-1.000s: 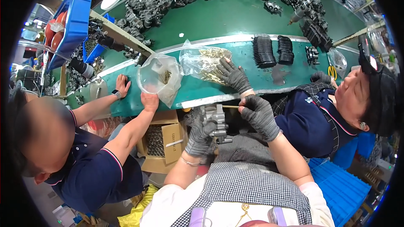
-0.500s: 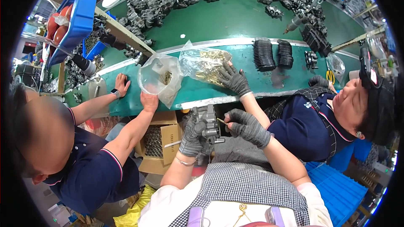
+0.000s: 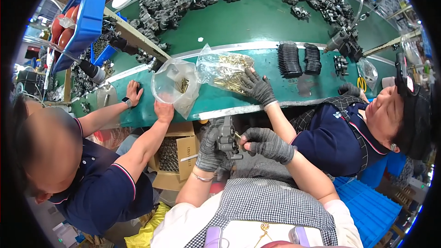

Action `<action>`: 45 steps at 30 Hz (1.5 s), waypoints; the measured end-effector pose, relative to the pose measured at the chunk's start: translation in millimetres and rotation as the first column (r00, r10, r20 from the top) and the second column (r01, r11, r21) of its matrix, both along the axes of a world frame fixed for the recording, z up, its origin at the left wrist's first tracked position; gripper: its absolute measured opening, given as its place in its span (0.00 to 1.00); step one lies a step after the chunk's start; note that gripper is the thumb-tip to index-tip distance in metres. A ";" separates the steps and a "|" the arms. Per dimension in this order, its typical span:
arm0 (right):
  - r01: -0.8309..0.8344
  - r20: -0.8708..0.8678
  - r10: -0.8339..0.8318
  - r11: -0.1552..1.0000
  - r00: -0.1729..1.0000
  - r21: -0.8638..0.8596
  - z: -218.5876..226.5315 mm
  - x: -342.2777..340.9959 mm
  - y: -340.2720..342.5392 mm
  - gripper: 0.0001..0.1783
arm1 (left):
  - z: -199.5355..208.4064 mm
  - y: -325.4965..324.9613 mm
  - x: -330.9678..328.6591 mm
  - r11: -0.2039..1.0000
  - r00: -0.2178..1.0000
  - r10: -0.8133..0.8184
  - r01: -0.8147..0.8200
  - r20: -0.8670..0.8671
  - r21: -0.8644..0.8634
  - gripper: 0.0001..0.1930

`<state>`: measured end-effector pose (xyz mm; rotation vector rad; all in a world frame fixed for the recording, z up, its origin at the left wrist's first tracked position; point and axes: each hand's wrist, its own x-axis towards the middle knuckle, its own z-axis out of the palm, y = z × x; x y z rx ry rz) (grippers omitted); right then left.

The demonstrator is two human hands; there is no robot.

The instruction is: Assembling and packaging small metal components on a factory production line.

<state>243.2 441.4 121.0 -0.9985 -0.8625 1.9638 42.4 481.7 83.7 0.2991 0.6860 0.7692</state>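
My left hand (image 3: 209,149), in a grey fingerless glove, is closed around a grey cast-metal part (image 3: 226,137) above my lap. From the right, my right hand (image 3: 268,145), gloved the same way, pinches a thin brass-coloured screw (image 3: 237,136) against the side of that part. Most of the screw is hidden by my fingers and the casting, so how deep it sits cannot be seen.
On the green bench lie a clear bag of brass screws (image 3: 229,71), under a co-worker's gloved hand (image 3: 258,90), and a plastic tub (image 3: 159,93) held by another person. Stacked black plates (image 3: 289,59) stand to the right. Below is a cardboard box (image 3: 186,149).
My right hand has moved left, bringing the screw from just beside the casting up to it. The casting has turned a little in my left hand. A hanging power tool at the back right has shifted.
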 end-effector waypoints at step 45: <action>0.496 0.396 -0.776 0.622 0.491 0.605 -123.2 -4.0 116.7 0.12 | -15.8 -28.8 -44.5 0.918 0.835 0.353 -0.223 0.421 -0.328 0.31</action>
